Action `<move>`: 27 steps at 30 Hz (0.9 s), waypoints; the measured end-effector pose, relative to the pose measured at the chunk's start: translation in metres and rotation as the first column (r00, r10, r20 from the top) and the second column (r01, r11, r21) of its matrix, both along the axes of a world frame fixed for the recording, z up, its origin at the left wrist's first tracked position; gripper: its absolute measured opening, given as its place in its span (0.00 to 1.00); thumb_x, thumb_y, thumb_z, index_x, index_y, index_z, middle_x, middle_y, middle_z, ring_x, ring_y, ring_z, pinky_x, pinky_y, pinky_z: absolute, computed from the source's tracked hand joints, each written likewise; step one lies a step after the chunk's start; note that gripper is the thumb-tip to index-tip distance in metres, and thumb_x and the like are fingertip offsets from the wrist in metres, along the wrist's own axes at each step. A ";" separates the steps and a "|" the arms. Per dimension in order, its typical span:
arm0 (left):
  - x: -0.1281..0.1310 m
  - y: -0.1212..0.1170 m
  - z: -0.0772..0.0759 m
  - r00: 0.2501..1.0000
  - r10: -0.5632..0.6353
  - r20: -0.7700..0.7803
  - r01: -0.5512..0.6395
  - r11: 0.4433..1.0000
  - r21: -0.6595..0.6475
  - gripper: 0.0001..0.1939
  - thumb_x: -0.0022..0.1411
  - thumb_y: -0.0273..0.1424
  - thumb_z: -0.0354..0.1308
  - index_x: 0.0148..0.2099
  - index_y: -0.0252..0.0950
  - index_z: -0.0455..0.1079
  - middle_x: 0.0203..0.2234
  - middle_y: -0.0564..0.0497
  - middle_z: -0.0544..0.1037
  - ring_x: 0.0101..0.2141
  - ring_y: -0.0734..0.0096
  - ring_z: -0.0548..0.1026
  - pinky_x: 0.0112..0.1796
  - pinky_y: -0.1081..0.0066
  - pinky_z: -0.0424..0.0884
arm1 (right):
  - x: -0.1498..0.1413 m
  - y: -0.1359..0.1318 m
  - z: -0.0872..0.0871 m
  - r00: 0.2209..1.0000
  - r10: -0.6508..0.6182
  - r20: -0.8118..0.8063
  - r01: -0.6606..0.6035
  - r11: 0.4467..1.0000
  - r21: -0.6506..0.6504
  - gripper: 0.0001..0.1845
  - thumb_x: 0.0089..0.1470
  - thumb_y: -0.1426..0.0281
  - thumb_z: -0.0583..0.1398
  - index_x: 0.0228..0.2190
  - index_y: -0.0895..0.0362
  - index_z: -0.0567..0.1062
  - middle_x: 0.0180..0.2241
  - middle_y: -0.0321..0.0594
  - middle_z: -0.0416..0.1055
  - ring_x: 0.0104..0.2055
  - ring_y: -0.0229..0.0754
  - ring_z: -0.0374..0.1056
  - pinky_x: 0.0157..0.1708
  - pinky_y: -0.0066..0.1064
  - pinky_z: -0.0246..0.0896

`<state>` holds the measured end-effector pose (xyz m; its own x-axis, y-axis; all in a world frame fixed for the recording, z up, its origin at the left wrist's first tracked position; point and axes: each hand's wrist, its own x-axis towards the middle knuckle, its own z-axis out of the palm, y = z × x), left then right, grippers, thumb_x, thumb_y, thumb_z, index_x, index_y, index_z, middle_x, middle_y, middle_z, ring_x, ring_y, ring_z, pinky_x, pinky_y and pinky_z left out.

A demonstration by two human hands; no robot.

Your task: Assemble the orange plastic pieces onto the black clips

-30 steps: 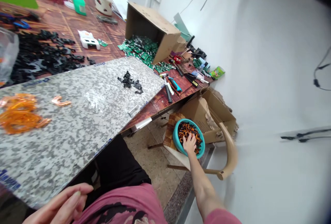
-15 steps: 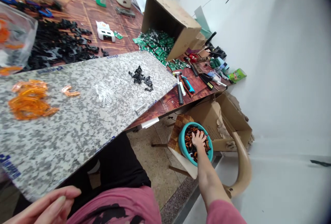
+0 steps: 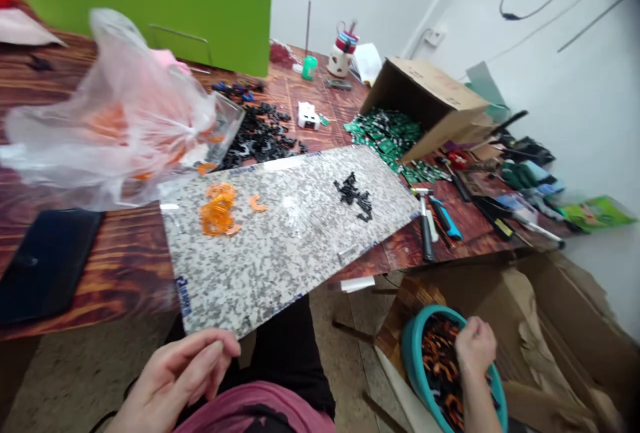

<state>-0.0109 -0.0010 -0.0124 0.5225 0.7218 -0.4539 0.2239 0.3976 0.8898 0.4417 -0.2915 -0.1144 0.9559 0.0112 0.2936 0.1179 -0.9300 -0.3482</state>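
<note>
My right hand (image 3: 475,346) is curled into a loose fist over a teal bowl (image 3: 411,353) full of small orange and black plastic parts (image 3: 437,360); what it grips, if anything, is hidden. My left hand (image 3: 175,376) hovers low by my lap with fingers loosely extended, holding nothing, just below the near edge of a grey speckled board (image 3: 280,240). On the board lie a heap of orange clips (image 3: 217,210), a small pile of black pieces (image 3: 355,194) and some clear bits.
A clear plastic bag (image 3: 115,113) with orange parts sits at the left. A tipped cardboard box (image 3: 425,103) spills green boards (image 3: 390,136). Tools (image 3: 435,220) lie at the table's right; a dark tablet (image 3: 45,263) at the left. An open carton (image 3: 550,326) stands on the floor.
The view swung left and up, bringing the bag and green wall into sight. My right hand closed from a flat reach into a fist in the bowl. My left hand barely moved.
</note>
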 end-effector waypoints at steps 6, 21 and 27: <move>0.001 0.015 0.008 0.991 -0.101 0.083 0.099 0.995 0.020 0.20 0.57 0.47 0.55 0.31 0.35 0.74 0.15 0.55 0.65 0.18 0.76 0.62 0.18 0.78 0.56 | -0.049 0.144 0.095 0.833 0.500 0.236 -0.552 0.740 0.383 0.25 0.59 0.57 0.49 0.48 0.60 0.71 0.41 0.49 0.74 0.40 0.47 0.72 0.43 0.39 0.65; -0.018 0.010 0.006 0.983 0.070 0.170 -0.079 0.996 0.048 0.22 0.54 0.50 0.56 0.30 0.34 0.73 0.14 0.56 0.63 0.17 0.77 0.60 0.18 0.79 0.53 | -0.204 0.373 0.107 0.026 0.999 -0.033 -1.000 0.026 -0.007 0.08 0.57 0.66 0.58 0.36 0.55 0.75 0.35 0.42 0.71 0.40 0.44 0.66 0.41 0.34 0.57; -0.023 0.017 0.004 0.984 0.028 0.178 -0.042 0.996 0.075 0.21 0.56 0.48 0.55 0.31 0.34 0.74 0.15 0.55 0.65 0.18 0.77 0.60 0.19 0.79 0.55 | -0.218 0.378 0.104 0.047 0.998 -0.049 -0.999 0.046 -0.029 0.10 0.57 0.64 0.58 0.40 0.55 0.74 0.37 0.42 0.70 0.43 0.45 0.64 0.43 0.35 0.56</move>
